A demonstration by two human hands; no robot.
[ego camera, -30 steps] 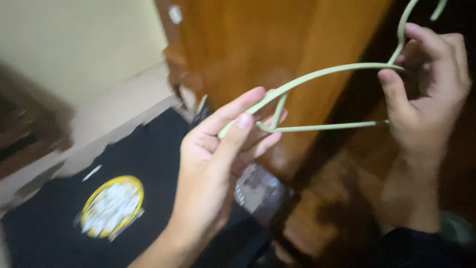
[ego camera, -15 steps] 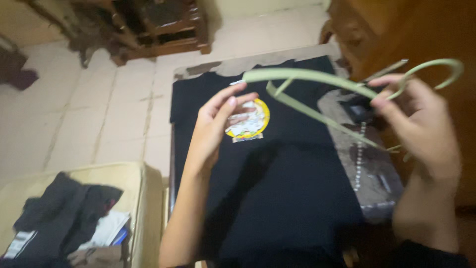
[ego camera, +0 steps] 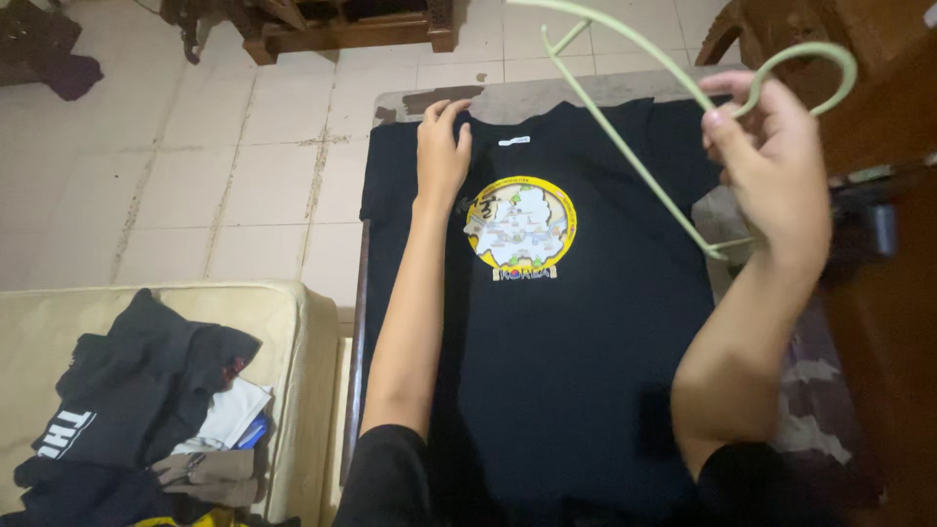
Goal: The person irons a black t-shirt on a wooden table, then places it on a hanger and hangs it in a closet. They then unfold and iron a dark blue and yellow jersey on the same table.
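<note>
The right hand is raised at the right of the scene, above the shirt. Its fingers are clenched around the neck of a pale green clothes hanger, just below the hook. The hook curls over the top of the hand; the hanger's shoulder and lower bar run up and to the left, and the far end is cut off by the top edge of the view.

The left hand lies palm down on the far left shoulder of a black T-shirt, beside the collar. Its fingers are released and flat on the cloth, grasping nothing.

The T-shirt is spread face up on a desk, collar at the far end. A round yellow-rimmed print sits on the chest, just right of the left forearm.

At near left, a beige cushioned seat carries a pile of dark clothes. The floor is pale tile. Wooden furniture stands at right.
</note>
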